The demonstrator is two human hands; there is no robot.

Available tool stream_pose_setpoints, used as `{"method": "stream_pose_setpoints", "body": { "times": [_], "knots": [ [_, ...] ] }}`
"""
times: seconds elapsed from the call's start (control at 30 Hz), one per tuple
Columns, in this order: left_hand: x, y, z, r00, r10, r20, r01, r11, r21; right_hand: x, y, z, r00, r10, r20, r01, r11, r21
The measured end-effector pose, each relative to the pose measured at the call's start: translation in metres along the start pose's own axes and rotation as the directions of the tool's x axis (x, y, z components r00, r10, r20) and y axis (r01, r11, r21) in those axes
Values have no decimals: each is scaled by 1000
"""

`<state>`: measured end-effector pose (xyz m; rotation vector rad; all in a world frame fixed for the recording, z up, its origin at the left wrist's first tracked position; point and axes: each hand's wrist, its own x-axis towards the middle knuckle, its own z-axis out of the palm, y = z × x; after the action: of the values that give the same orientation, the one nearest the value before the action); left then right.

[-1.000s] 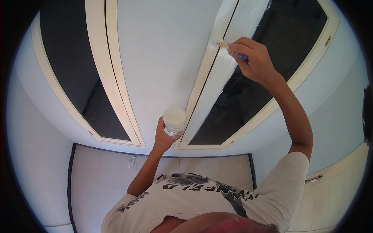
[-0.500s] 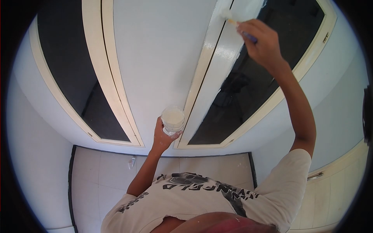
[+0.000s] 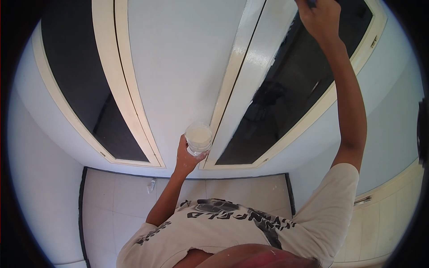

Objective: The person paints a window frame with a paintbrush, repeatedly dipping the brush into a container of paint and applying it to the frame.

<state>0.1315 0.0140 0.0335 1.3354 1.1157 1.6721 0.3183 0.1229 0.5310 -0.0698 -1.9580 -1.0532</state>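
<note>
My left hand (image 3: 187, 157) is wrapped around a clear plastic cup (image 3: 199, 137) of whitish paint, held upright in front of the wall. High at the top edge, my right hand (image 3: 320, 18) grips a paintbrush; only a sliver of its bluish handle (image 3: 312, 2) shows, and the bristles are out of view. That hand is over the upper part of the right-hand window's dark glass (image 3: 286, 89). Fresh white paint shines on the window frame (image 3: 258, 56), while its lower part along the outer strip looks cream.
A second cream-framed window (image 3: 127, 89) stands to the left, beyond a pale wall strip (image 3: 174, 58). On the tiled floor (image 3: 129, 192) lies a small whitish object (image 3: 151, 186). A cream door with a metal handle (image 3: 363, 201) is at the lower right.
My right hand has moved up and to the right with the paintbrush, off the painted frame, and the bristles have left the view. My left hand and the cup stay almost in place.
</note>
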Motion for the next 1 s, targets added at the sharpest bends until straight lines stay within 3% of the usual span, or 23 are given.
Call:
{"method": "stream_pose_setpoints", "body": {
  "times": [0.07, 0.13, 0.2, 0.23, 0.3, 0.4, 0.43, 0.47, 0.5, 0.53, 0.57, 0.6, 0.7, 0.77, 0.8, 0.87, 0.9, 0.93, 1.0],
  "knots": [
    [2, 1, 0, 1000, 1, -1, -1, 1000, 9, -42, 10, 18, 988, -156, 18, 154, 985, 80],
    [1, 4, 2, 999, 33, -34, -34, 999, -14, -68, -35, 15, 978, -74, 195, 38, 983, 179],
    [1, 7, 2, 998, 44, -37, -44, 999, -14, -86, -63, 10, 889, -24, 457, -150, 927, 342],
    [0, 8, 2, 999, 32, -35, -32, 999, -11, -85, -63, 11, 893, -32, 449, -138, 930, 340],
    [0, 3, 3, 999, 31, -37, -31, 999, -10, -82, -62, 13, 811, 36, 585, -336, 847, 413],
    [1, 6, 2, 999, 24, -34, -24, 1000, 0, -40, -2, 18, 885, 199, 420, -348, 883, 315],
    [1, 8, 2, 999, 27, -35, -26, 1000, 8, -21, 19, 13, 912, 195, 360, -285, 933, 220],
    [1, 8, 2, 999, 29, -38, -29, 1000, 9, 0, 40, 10, 947, 142, 288, -221, 939, 262],
    [1, 7, 2, 999, 30, -39, -30, 1000, 8, 29, 37, -2, 931, 237, 278, -283, 950, 136],
    [2, 7, 2, 999, 32, -38, -31, 999, 8, 43, 41, -3, 970, 187, 154, -210, 966, 149],
    [3, 10, 2, 999, 34, -39, -34, 999, 6, 57, 48, -9, 992, 103, 79, -101, 994, -33],
    [3, 9, 2, 998, 34, -44, -33, 999, 12, 59, 50, -6, 992, 102, 80, -100, 994, -33],
    [2, 8, 3, 999, 34, -41, -34, 999, 17, 54, 56, 11, 989, -114, -91, 115, 993, 12],
    [4, 9, 3, 998, 40, -39, -39, 999, 12, 16, 37, 11, 984, -149, 93, 153, 988, -30],
    [4, 9, 4, 999, 33, -34, -33, 999, 7, 1, 14, 14, 975, -146, 169, 132, 987, 92],
    [2, 10, 3, 999, 26, -26, -26, 1000, 5, -36, -23, 16, 937, -170, 306, 126, 979, 159],
    [2, 13, 2, 999, 27, -28, -27, 1000, 6, -46, -40, 13, 910, -140, 390, 48, 970, 237],
    [2, 13, 3, 999, 26, -30, -26, 1000, 7, -51, -49, 11, 910, -140, 390, 48, 970, 237],
    [3, 11, 3, 999, 33, -37, -32, 999, 15, -54, -57, 8, 797, 5, 604, -290, 880, 377]
  ]
}}
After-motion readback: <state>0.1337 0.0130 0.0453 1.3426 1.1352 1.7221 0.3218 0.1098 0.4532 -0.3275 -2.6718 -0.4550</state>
